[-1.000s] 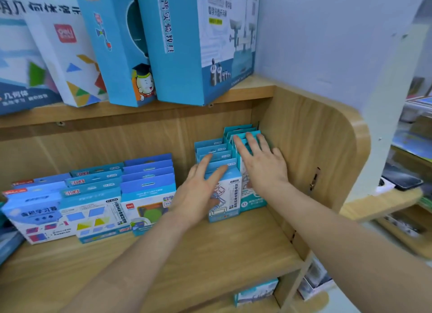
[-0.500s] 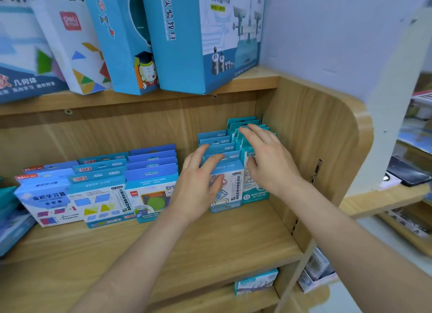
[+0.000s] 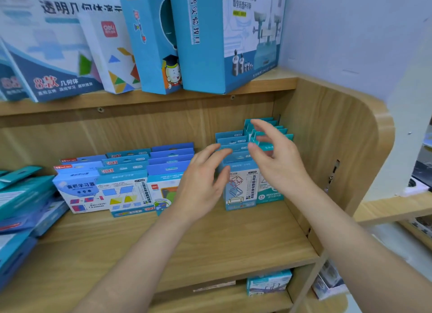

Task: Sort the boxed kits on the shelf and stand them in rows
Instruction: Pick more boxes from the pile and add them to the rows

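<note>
Right now the left hand (image 3: pixel 203 184) is hovering in front of the blue boxes (image 3: pixel 240 186), its fingers (image 3: pixel 208 151) spreading loosely and holding nothing. The right hand (image 3: pixel 278 163) is hovering just beside it, by the green-blue boxes (image 3: pixel 270 197), fingers bending a little, holding nothing too. Both rows are standing up at the right end of the wooden shelf (image 3: pixel 210 242), beside its side wall (image 3: pixel 327 149).
</note>
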Action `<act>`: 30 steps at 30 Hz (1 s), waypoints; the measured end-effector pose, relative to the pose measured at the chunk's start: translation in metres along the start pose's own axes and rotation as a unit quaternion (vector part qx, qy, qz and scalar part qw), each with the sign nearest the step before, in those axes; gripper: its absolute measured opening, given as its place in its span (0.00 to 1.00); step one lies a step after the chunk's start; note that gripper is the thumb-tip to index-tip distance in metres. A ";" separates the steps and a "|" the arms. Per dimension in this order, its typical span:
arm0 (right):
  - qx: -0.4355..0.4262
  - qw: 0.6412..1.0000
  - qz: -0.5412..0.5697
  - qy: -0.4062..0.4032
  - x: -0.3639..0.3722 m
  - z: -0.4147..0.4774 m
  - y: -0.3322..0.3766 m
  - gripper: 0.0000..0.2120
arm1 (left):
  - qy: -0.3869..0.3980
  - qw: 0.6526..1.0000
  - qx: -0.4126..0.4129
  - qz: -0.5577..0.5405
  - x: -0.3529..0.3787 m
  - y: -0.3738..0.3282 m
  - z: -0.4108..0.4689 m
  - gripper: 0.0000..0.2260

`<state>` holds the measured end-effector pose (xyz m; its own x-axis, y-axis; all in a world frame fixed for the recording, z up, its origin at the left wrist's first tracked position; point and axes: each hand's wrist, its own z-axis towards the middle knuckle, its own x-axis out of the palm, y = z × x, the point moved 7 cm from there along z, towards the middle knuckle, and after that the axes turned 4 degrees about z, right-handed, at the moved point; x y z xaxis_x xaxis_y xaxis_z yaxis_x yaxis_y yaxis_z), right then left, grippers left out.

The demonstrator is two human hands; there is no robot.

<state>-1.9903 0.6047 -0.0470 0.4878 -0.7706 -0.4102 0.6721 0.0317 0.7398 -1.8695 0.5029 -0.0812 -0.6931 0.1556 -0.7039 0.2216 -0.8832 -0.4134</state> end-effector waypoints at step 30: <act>0.354 0.749 0.455 0.326 0.373 -0.079 0.156 0.25 | -0.059 0.900 -0.286 0.325 -0.353 0.248 -0.128 0.13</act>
<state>-1.6599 0.3721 -0.1267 0.8877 -0.1534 0.4341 -0.4563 -0.1674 0.8739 -1.4821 0.2857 -0.0091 -0.3509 -0.3896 -0.8515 0.8993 -0.3936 -0.1905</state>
